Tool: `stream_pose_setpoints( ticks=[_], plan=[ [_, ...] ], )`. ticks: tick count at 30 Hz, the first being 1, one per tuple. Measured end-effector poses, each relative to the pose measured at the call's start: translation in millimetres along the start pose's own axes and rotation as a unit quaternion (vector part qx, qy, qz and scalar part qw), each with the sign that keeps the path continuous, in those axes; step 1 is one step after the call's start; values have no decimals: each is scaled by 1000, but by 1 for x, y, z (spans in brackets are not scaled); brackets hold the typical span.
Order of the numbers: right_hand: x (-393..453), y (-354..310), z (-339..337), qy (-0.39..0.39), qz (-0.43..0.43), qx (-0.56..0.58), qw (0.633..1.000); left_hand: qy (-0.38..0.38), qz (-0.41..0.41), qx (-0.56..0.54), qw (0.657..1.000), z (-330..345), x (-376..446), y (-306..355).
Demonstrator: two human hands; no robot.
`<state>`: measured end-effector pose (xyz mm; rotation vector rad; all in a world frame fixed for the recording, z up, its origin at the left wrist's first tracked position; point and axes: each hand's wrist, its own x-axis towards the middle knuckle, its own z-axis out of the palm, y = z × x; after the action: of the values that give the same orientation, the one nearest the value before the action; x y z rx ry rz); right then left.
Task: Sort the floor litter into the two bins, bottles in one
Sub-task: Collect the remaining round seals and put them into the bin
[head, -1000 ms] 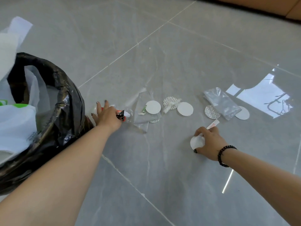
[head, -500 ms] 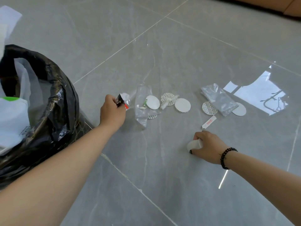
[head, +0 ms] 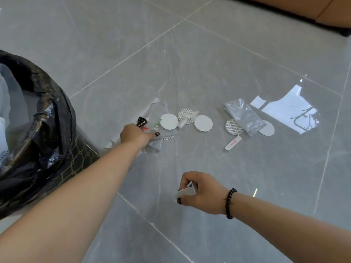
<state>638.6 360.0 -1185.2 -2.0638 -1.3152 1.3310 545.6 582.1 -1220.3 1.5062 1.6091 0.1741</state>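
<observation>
1. Left of centre in the frame, small wrappers (head: 142,123) (black and red) are gripped in the curled fingers of the left hand (head: 136,135), while its thumb is stretched onto a clear plastic film (head: 154,143) lying on the floor. Judged: the scraps are kept in hand so that more can be gathered before one trip to the bin.
2. Lower centre, a white disc (head: 185,192) is pinched in the closed right hand (head: 199,192), lifted off the tile; it looks ready for dropping.
3. At the left edge, a bin lined with a black bag (head: 47,130) stands just beside the left forearm, close enough for short tosses. A second bin is not in view.
4. No bottles are seen; all visible litter looks like non-bottle scrap.
5. Centre: two white discs (head: 169,121) and (head: 203,123), a printed disc (head: 186,114) under a crumpled white scrap (head: 187,118), and a green-marked scrap (head: 158,124).
6. Right of centre: a grey plastic pouch (head: 244,116) overlaps a printed disc (head: 232,127) and a white disc (head: 267,128); a narrow labelled strip (head: 233,142) lies apart.
7. Judged obstacles: flat discs sit flush on the glossy floor and may resist pickup; a small printed disc (head: 168,137) lies under the film.
</observation>
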Motion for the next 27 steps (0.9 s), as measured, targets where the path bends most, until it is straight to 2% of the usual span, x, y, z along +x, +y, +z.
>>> stream_pose_setpoints(
  ticks=[3, 5, 9, 11, 13, 15, 17, 19, 20, 22, 27],
  plan=[
    [-4, 2, 0, -13, -3, -2, 1000, -32, 5, 50, 998, 10, -8, 1],
    [-7, 3, -6, 4, -9, 18, 1000, -48, 2, 28, 998, 12, -14, 4],
    [-7, 8, -24, 151, -32, 156, 976, -142, -1, -74, 987, 4, -44, 4],
    [-3, 14, -39, 251, -23, 164, 954, -190, -1, -95, 977, -1, -61, -3],
    [1, 19, -54, 290, -1, 146, 946, -223, -12, -122, 967, -2, -72, -15],
    [5, 22, -60, 247, 10, 80, 966, -253, -27, -129, 958, -1, -82, -29],
    [7, 23, -52, 154, 34, -50, 986, -271, -40, -119, 954, 3, -90, -39],
    [10, 28, -36, 86, 56, -155, 983, -282, -54, -127, 949, 7, -95, -47],
    [12, 32, -29, 76, 59, -194, 976, -286, -56, -134, 947, 8, -98, -48],
    [16, 37, -23, 97, 50, -219, 970, -286, -55, -145, 946, 8, -99, -50],
    [13, 42, -38, 198, 56, -148, 967, -266, -49, -180, 946, 1, -100, -48]
  ],
)
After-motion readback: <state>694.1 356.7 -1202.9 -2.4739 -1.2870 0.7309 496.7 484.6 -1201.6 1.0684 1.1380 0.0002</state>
